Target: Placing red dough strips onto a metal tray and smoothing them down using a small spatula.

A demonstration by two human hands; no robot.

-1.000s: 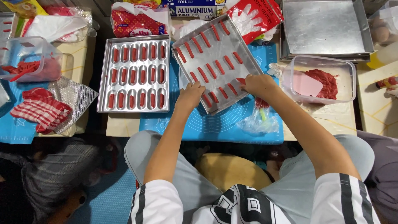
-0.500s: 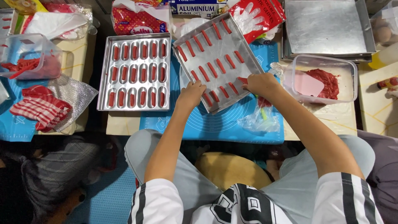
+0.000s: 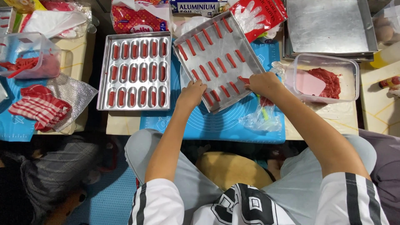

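Both hands on it: left hand and right hand clasp the tilted metal tray over the blue mat near the bench's front edge. Tilt further and those red strips could slide off.

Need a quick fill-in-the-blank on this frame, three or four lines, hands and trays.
1. Both hands, left hand and right hand, grip the tilted metal tray by its ____ edge.
2. The tray's strips are coloured ____.
3. The tilted tray rests over a ____ mat.
4. The tub of red paste also holds a ____ scraper.

Missing words: near; red; blue; pink
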